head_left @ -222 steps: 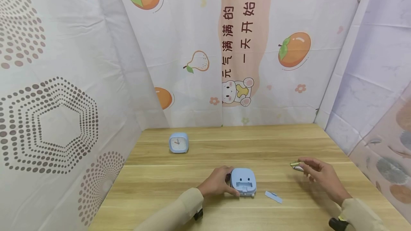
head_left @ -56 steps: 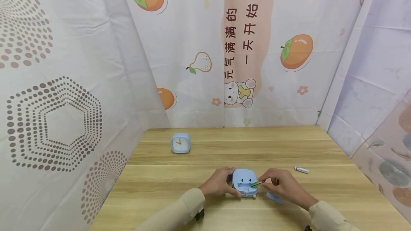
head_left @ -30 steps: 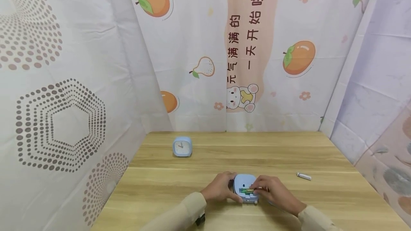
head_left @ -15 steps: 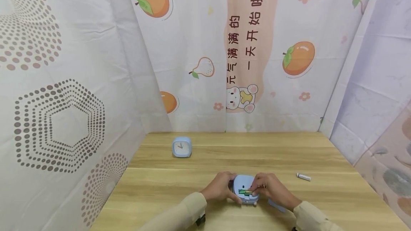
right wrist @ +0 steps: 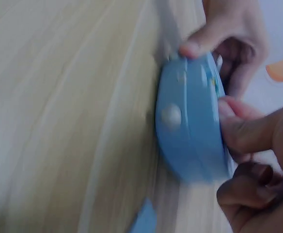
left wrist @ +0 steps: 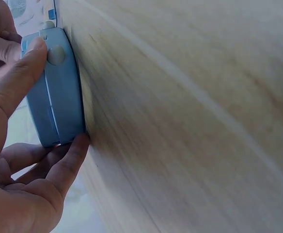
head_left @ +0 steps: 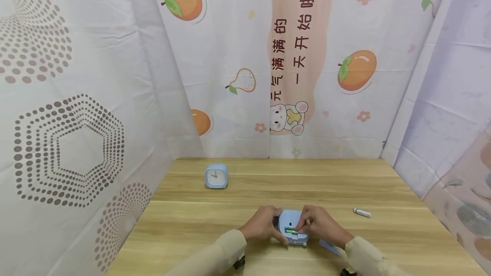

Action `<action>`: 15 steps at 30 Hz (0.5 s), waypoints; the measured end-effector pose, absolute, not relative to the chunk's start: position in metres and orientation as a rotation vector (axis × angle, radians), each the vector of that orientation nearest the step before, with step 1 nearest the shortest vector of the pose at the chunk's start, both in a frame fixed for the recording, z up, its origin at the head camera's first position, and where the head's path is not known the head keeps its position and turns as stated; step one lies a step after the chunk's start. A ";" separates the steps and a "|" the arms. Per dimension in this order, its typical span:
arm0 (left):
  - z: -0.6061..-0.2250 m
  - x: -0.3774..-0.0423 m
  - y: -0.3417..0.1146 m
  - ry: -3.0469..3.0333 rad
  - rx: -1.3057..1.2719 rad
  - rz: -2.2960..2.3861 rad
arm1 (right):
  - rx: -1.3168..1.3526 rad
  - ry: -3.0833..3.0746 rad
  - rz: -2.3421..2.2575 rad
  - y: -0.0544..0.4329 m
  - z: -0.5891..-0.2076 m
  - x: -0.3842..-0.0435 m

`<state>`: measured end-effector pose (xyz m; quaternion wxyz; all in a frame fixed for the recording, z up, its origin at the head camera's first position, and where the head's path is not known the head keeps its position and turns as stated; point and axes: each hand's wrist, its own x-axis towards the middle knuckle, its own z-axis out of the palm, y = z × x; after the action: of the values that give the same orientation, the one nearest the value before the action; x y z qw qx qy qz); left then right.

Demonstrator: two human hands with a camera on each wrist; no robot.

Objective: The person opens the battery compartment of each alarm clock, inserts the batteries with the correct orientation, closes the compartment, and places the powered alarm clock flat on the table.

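Note:
A light blue clock (head_left: 289,215) lies with its back up on the wooden table, its battery compartment uncovered. My left hand (head_left: 262,224) grips its left side, thumb at the near edge and fingers along the far side, as the left wrist view (left wrist: 32,187) also shows. A green battery (head_left: 290,230) lies in the compartment. Thumb and fingertips of my right hand (head_left: 321,225) pinch the battery's right end, which they hide. In the right wrist view the right thumb (right wrist: 248,133) touches the clock's back. The blue battery cover (head_left: 329,247) lies just right of the clock.
A white battery (head_left: 362,212) lies apart on the right of the table (head_left: 245,263). Another small blue clock (head_left: 216,176) stands at the back left, its dial facing me. Patterned curtains hang behind and at both sides.
My right hand put down the white battery, brought the green one to the clock and laid it in the compartment. My left hand kept its grip on the clock.

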<state>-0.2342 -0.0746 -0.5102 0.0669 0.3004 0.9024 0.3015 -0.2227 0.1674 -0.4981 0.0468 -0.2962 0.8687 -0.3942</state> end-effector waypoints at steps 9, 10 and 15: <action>-0.519 -0.233 -0.074 2.672 0.953 0.972 | -0.818 2.715 -1.148 0.161 -0.497 -0.212; -0.520 -0.233 -0.075 2.675 0.936 0.976 | -0.815 2.711 -1.156 0.159 -0.498 -0.212; -0.517 -0.236 -0.079 2.662 0.928 1.005 | -0.757 2.746 -1.148 0.156 -0.497 -0.213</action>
<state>-0.2359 -0.0790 -0.5174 0.0743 0.3093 0.8869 0.3350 -0.2126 0.1556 -0.4970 0.0352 -0.2465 0.8936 -0.3735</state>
